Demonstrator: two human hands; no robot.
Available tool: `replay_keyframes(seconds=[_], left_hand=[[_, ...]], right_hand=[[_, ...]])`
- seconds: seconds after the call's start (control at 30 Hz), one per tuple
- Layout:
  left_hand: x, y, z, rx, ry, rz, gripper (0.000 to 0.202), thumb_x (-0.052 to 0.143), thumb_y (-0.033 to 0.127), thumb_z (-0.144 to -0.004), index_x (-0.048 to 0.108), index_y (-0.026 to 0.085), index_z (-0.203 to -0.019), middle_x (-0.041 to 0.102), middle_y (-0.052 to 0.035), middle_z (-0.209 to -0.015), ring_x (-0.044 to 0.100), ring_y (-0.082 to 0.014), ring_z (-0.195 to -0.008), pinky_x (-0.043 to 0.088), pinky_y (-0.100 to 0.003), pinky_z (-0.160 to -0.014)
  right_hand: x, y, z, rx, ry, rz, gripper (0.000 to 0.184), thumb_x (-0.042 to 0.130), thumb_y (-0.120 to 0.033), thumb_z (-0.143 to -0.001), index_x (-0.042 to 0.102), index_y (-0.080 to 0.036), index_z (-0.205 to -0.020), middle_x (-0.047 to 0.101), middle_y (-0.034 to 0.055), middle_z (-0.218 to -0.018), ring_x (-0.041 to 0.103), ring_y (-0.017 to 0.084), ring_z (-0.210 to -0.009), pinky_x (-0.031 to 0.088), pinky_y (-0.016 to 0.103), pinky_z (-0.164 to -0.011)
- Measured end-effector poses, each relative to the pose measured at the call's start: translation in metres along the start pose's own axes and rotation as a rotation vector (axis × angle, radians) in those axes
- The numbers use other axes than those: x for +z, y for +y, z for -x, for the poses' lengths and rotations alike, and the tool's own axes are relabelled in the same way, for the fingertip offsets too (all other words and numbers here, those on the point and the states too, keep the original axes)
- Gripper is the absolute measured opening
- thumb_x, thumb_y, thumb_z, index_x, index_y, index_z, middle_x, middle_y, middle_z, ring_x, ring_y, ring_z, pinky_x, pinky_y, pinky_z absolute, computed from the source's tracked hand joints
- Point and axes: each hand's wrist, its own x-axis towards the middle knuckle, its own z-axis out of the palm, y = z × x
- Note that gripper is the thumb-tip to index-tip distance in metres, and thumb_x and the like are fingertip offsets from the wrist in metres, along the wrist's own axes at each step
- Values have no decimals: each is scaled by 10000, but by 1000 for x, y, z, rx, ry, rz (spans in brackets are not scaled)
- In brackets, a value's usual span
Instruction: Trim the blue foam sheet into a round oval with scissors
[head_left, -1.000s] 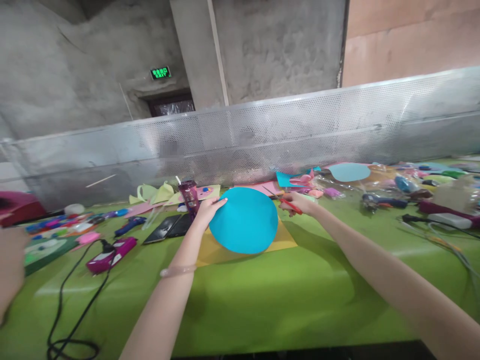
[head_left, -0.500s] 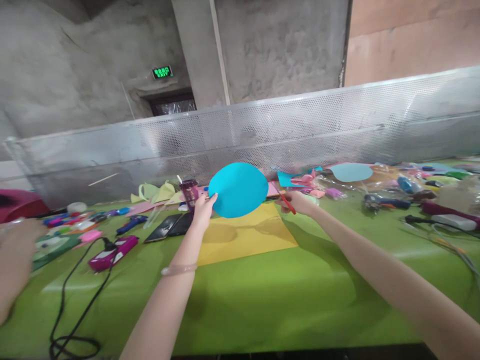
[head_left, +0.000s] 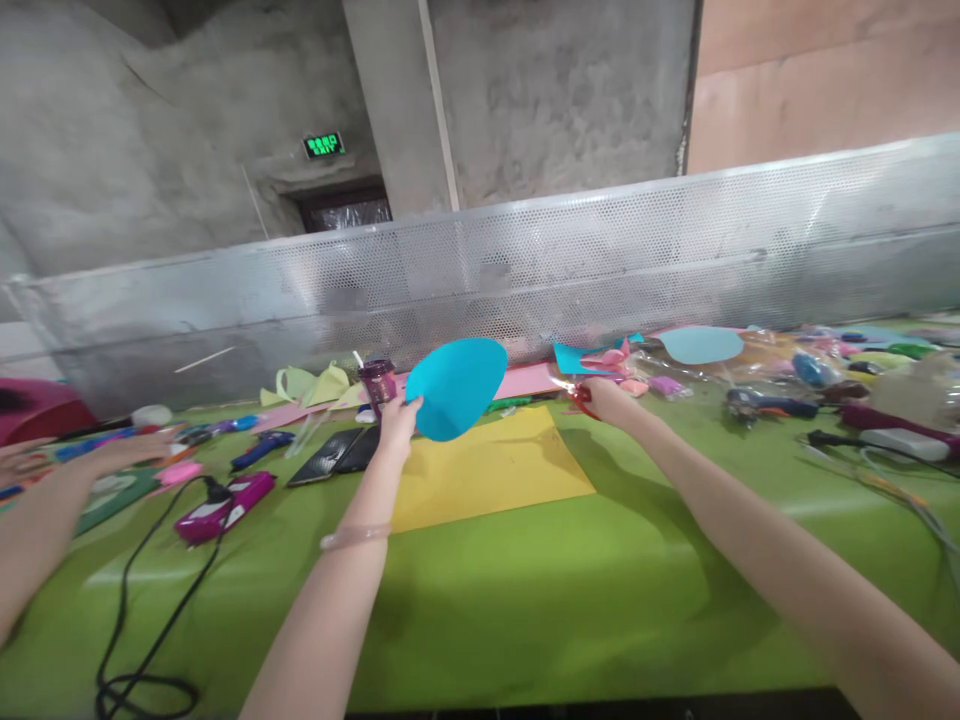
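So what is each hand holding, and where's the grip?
The left hand pinches the blue paper circle at its lower left edge. The right hand holds the red scissors by the handles.

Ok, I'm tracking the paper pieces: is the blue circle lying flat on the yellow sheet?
No, the left hand holds the blue circle tilted up in the air, clear of the yellow sheet.

A turquoise paper disc (head_left: 456,387) sits above a yellow sheet (head_left: 487,468) on the lime-green table (head_left: 525,600), red-handled scissors (head_left: 579,396) right of centre.
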Motion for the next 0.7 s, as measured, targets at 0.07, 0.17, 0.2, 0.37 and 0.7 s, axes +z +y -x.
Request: replay_keyframes(seconds=[0.07, 0.17, 0.2, 0.37, 0.7], left_hand=[[0, -3, 1, 17, -90, -131, 181, 578, 363, -572, 580, 185, -607, 589, -27, -595, 566, -205, -628, 420, -302, -583], [2, -5, 6, 74, -261, -316, 155, 579, 344, -564, 562, 192, -546, 564, -21, -549, 546, -210, -586, 393, -301, -558], [3, -6, 7, 100, -299, -363, 151, 579, 340, -567, 554, 194, -536, 555, -17, -536, 539, -208, -572, 387, -299, -551], [11, -14, 10, 140, -449, -444, 184, 630, 372, -556, 569, 199, -570, 603, -24, -596, 568, -214, -602, 402, -291, -556], [24, -10, -5, 9, -841, -434, 466, 762, 402, -374, 631, 164, -753, 672, -78, -850, 605, -263, -853, 448, -319, -733]], right_hand=[[1, 5, -4, 86, 73, 39, 207, 448, -288, -791, 581, -139, -736, 627, 119, -725, 563, 205, -632, 321, 265, -531], [-3, 6, -5, 146, 94, 20, 219, 448, -300, -790, 585, -132, -760, 624, 130, -748, 574, 215, -661, 319, 265, -530], [-5, 5, -5, 148, 88, 4, 215, 454, -298, -786, 588, -132, -767, 624, 129, -754, 575, 216, -673, 324, 264, -536], [-8, 6, -3, 148, 108, 4, 212, 445, -263, -786, 604, -129, -829, 633, 125, -800, 574, 217, -734, 346, 262, -576], [-15, 11, -1, 155, 178, -1, 185, 451, -226, -782, 605, -125, -771, 640, 115, -768, 571, 187, -691, 338, 242, -566]])
